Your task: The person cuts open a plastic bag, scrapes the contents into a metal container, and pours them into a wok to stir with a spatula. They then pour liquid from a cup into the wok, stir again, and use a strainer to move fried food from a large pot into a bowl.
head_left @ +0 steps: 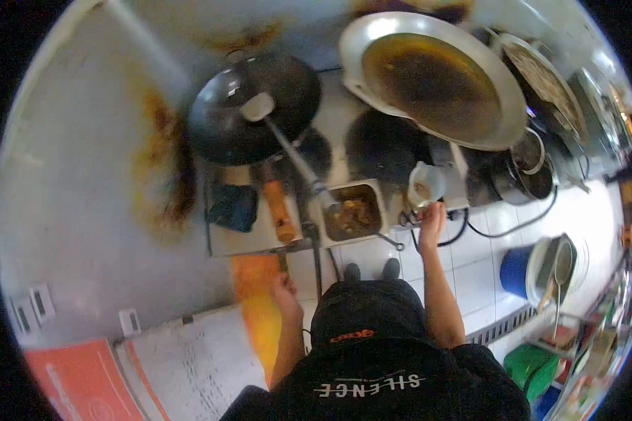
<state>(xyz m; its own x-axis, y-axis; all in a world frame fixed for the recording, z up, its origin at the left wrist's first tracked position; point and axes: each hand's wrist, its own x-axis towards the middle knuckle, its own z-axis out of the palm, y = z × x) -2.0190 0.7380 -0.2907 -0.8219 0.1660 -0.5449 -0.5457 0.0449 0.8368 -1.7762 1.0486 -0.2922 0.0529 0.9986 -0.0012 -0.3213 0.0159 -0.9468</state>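
My right hand [432, 221] is closed at the lower edge of a white cup [427, 184], by the stove's front. Lower left, my left hand [285, 291] is curled below the stove edge; what it holds, if anything, is hidden. A black wok [254, 109] sits at the back left, with a long-handled metal spatula [288, 144] reaching from it to a square metal container [351, 210] of brownish food. Left of that container lies a wok handle wrapped in orange-brown [279, 210], beside a dark cloth [233, 208].
A large metal pan [361, 70] of dark liquid stands behind the cup. Pots [523, 179] and another filled pan [544, 77] are at the right. Hoses [505, 233] run along the stove front. A blue bucket [516, 272] and green bag [531, 370] are lower right.
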